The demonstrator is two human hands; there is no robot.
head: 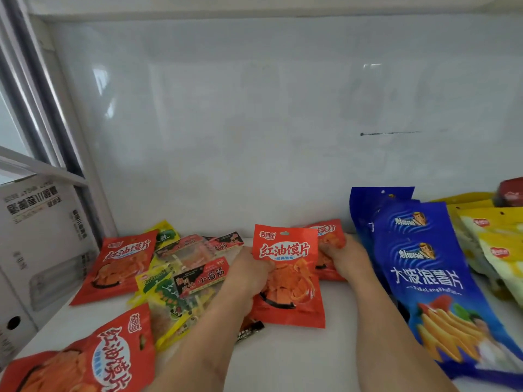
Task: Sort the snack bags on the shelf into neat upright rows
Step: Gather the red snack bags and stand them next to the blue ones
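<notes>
- While the snack bags are being sorted, a red bag [288, 275] is being held upright at the middle of the shelf [283, 357] by the left hand [249, 275], whose fingers are closed on its left edge; it is probably being stood up so that a row of its kind can be started.
- A second red bag [328, 250] is being gripped by the right hand [349, 258] just behind and to the right of the first, close to the back wall [254, 123]; the fingers are curled over its front, apparently so that it is being kept from tipping.
- Blue chip bags [424, 273] are leaning in an overlapped row on the right, touching the right forearm, and yellow bags [492, 239] are lying beyond them, so that side is judged to be partly ordered already.
- On the left, more red bags [121, 267], a near red bag [93, 360] and a heap of small mixed packets [184, 275] are lying flat and crossed, and are judged as still waiting to be sorted.
- A white carton [36, 239] is standing outside the shelf frame at the left.
</notes>
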